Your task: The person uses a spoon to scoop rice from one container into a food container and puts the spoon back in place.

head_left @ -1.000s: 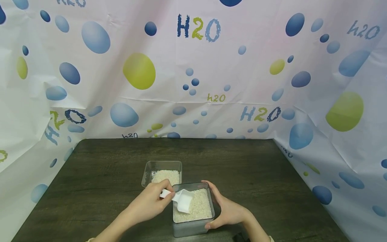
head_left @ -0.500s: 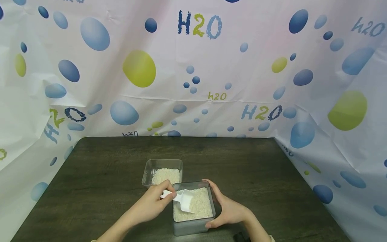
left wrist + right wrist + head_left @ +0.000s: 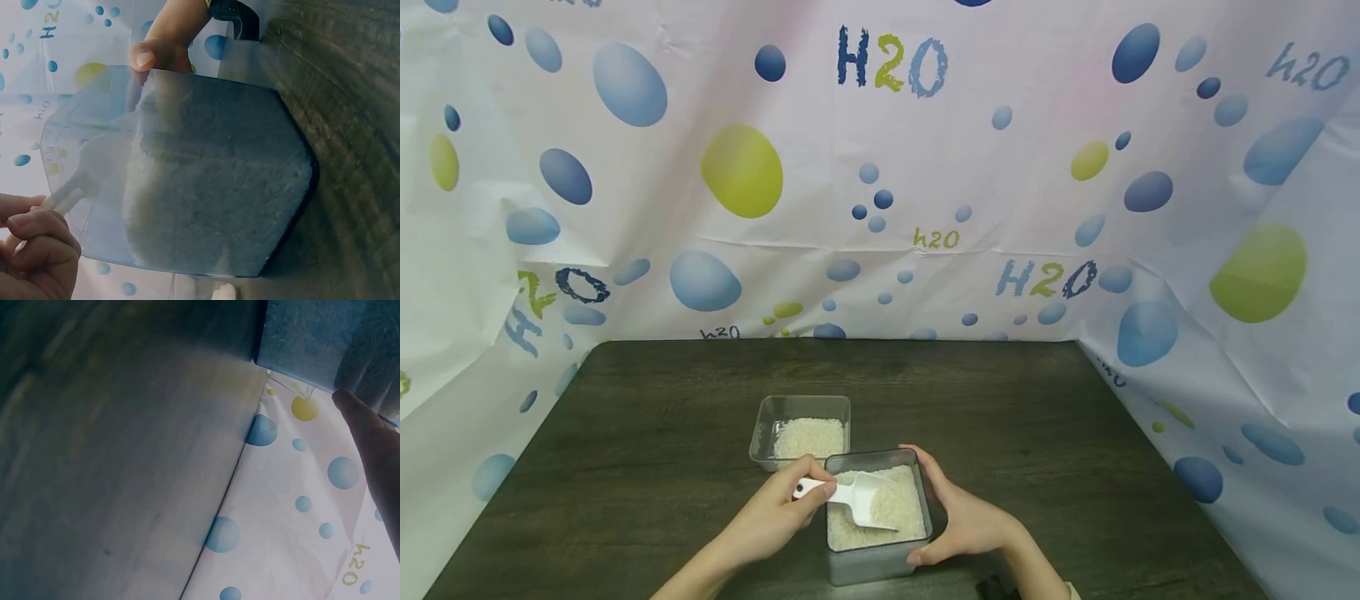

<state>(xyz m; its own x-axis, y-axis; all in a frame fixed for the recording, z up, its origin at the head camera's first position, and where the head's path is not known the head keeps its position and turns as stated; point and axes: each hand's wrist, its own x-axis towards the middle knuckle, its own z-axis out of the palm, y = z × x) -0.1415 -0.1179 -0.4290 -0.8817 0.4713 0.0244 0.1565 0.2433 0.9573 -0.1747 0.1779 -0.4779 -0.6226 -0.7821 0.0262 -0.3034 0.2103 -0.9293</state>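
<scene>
My left hand (image 3: pixel 775 507) pinches the handle of a white scoop (image 3: pixel 844 492) between thumb and fingers. The scoop's bowl sits in the rice (image 3: pixel 904 507) inside a deep grey see-through container (image 3: pixel 872 568), its front edge in the grains. Through the container's wall, the left wrist view shows the scoop (image 3: pixel 103 162) above a thick bed of rice (image 3: pixel 212 181). My right hand (image 3: pixel 964 518) grips the container's right side, thumb at the near corner and fingers at the far one. In the right wrist view, a finger (image 3: pixel 369 434) lies against the container (image 3: pixel 306 344).
A shallow clear tray (image 3: pixel 762 433) holding a smaller heap of rice (image 3: pixel 811 437) stands just behind and left of the container. Both rest on a dark wood table (image 3: pixel 647 467). A patterned sheet (image 3: pixel 820 167) encloses its back and sides. A black object (image 3: pixel 995 588) lies by my right wrist.
The scoop's bowl has pushed rightward into the rice and turned, so more of its opening and handle show. My right hand and the container have stayed in place.
</scene>
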